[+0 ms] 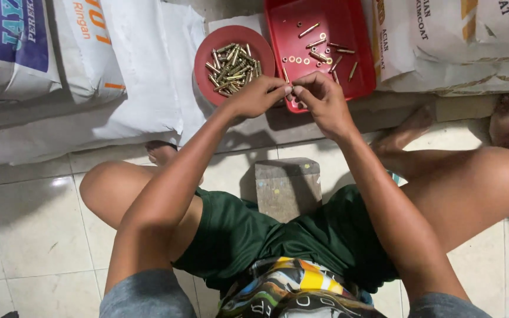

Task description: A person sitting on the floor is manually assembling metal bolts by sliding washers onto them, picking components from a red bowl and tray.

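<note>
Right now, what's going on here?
A person sits on the floor, left hand and right hand pinching a small metal piece together at the near edge of a red tray. The tray holds scattered bolts and washers. A round red dish beside it is piled with more bolts.

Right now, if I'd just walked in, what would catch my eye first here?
Probably the two bright red containers at the top: a round red bowl heaped with small brass-coloured metal pieces, and beside it a rectangular red tray with a few pieces scattered loosely. Just below them, the left hand and right hand meet fingertip to fingertip over a small piece, too small to tell apart. White sacks lie alongside.
</note>
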